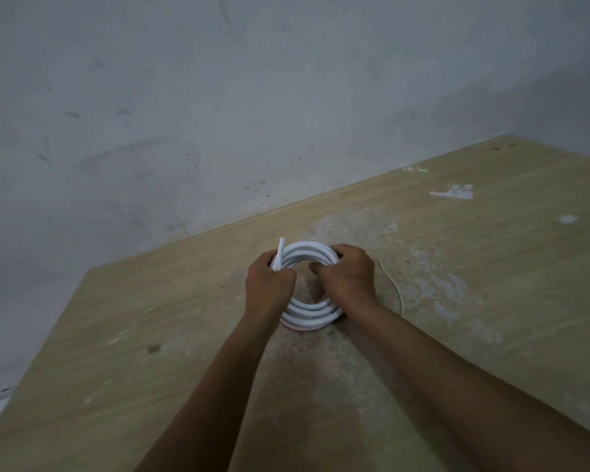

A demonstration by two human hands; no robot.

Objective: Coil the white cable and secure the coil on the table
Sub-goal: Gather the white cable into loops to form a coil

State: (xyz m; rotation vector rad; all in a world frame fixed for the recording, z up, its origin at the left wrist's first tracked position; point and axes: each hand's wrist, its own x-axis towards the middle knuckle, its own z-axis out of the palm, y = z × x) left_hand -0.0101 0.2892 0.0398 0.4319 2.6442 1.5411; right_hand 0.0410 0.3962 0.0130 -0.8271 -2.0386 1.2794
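The white cable (309, 255) is wound into a round coil of several loops that sits on the wooden table (457, 267). My left hand (269, 284) grips the coil's left side, and a short cable end sticks up beside its fingers. My right hand (346, 274) is closed over the coil's right side, with the thumb reaching into the middle. The near loops show between my wrists. A thin pale tie or wire (394, 284) lies curved on the table just right of my right hand.
The table's surface is stained, with white paint marks (455, 192) at the far right. A grey wall (218, 114) runs along the table's far edge. The table's left edge drops off to the floor.
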